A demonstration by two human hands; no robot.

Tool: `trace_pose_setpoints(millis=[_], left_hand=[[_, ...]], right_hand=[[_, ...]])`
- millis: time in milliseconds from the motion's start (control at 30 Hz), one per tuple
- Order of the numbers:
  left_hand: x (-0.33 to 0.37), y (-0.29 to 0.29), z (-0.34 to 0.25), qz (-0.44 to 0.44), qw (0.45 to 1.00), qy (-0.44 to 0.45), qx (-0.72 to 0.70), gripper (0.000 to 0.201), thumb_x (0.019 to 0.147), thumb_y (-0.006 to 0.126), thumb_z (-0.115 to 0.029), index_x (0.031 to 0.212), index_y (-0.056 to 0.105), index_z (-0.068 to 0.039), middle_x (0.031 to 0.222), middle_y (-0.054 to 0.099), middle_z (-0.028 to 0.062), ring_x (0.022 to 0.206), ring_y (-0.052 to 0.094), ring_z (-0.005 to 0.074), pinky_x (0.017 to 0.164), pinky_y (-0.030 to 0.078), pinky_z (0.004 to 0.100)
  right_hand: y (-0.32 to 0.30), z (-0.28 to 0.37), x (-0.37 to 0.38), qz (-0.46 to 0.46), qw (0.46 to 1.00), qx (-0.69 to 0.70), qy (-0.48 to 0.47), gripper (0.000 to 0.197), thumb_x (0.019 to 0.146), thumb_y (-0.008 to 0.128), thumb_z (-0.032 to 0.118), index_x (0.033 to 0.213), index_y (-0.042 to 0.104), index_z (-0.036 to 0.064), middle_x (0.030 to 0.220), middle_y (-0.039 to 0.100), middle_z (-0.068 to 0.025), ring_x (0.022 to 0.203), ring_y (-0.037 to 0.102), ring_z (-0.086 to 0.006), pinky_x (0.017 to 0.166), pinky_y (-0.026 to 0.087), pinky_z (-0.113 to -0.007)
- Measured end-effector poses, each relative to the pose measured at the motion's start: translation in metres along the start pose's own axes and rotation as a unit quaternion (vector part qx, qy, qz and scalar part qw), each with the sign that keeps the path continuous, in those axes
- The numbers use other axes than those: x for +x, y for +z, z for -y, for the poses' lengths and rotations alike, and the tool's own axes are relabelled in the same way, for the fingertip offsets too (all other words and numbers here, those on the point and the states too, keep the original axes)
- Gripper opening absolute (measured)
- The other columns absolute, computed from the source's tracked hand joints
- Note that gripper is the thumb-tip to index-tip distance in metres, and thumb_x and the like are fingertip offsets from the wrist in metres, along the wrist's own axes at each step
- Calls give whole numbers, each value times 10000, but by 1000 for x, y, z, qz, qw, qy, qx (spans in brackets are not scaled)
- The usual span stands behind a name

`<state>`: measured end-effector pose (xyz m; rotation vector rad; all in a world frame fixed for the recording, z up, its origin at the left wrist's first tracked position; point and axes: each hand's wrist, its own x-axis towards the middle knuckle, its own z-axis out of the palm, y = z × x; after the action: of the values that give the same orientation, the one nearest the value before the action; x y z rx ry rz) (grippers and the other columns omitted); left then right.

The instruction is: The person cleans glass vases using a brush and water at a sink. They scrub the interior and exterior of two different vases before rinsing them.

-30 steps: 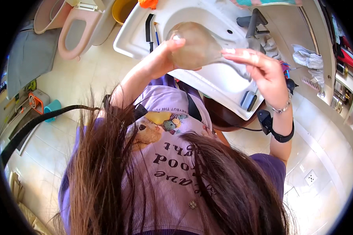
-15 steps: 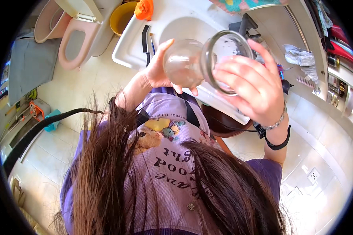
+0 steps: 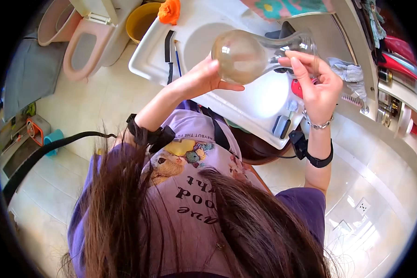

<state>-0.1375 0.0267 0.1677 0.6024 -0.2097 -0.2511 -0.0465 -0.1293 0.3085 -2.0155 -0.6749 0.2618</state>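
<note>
A clear glass vase (image 3: 241, 58) with a round bulb and flared neck lies tilted on its side in the air over the white sink (image 3: 148, 60). My left hand (image 3: 197, 78) cups the bulb from below and the left, fingers curled under it. At the neck and mouth end, my right hand (image 3: 320, 88) is closed on the glass, thumb and fingers together; whether any fingertip is inside the mouth I cannot tell. Left of the vase, on the sink ledge, lie a black-handled brush (image 3: 169, 46) and a thin blue-handled brush (image 3: 177, 58).
An orange cloth-like bundle (image 3: 169, 12) sits on the sink's far left corner beside a yellow basin (image 3: 141, 23). A dark tap (image 3: 286, 28) stands behind the vase. Small brushes (image 3: 281, 126) lie at the sink's near right. A toilet (image 3: 85, 48) is at far left.
The vase has turned so its mouth points right instead of toward me, and has shifted right and farther off. My right hand moved from across the mouth to the neck end.
</note>
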Motion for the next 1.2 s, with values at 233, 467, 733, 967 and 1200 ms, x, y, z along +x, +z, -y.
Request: trace_pose_setpoints(millis=[233, 467, 733, 967, 1200], left_hand=[[4, 18, -11, -102, 985, -88, -105, 768, 704, 358, -643, 1272, 201, -150, 1251, 320, 134, 1079, 397, 341, 805, 425, 425], [-6, -11, -15, -148, 976, -83, -135, 648, 732, 370, -545, 1224, 297, -130, 1200, 380, 139, 1041, 418, 385, 714, 460, 405], [-30, -51, -51, -278, 955, 74, -70, 672, 717, 374, -552, 1212, 304, -103, 1237, 326, 128, 1040, 416, 387, 653, 473, 353], [-48, -55, -61, -302, 947, 92, -56, 630, 719, 378, -548, 1198, 328, -142, 1206, 336, 176, 1011, 418, 425, 635, 504, 362], [-55, -45, -52, -348, 927, 95, -104, 574, 719, 395, -523, 1164, 369, -160, 1218, 329, 172, 991, 431, 423, 592, 496, 371]], right_hand=[[5, 5, -5, 2, 999, -3, 52, 126, 744, 569, 65, 809, 590, -41, 714, 619, -88, 673, 586, -107, 641, 449, -202], [26, -20, 6, -16, 910, -241, -337, 144, 713, 556, 48, 851, 581, 19, 808, 600, -92, 769, 571, -220, 733, 430, -294], [137, -134, -16, 168, 978, -90, 88, 113, 738, 512, 132, 823, 558, 74, 683, 585, -74, 589, 567, -188, 549, 443, -329], [259, -191, 4, 256, 901, -319, 143, 290, 671, 586, 356, 745, 584, 76, 738, 600, -115, 673, 587, -261, 591, 468, -359], [277, -214, 6, 246, 898, -325, 163, 206, 686, 568, 230, 787, 564, 51, 741, 599, -124, 696, 588, -267, 616, 476, -355]])
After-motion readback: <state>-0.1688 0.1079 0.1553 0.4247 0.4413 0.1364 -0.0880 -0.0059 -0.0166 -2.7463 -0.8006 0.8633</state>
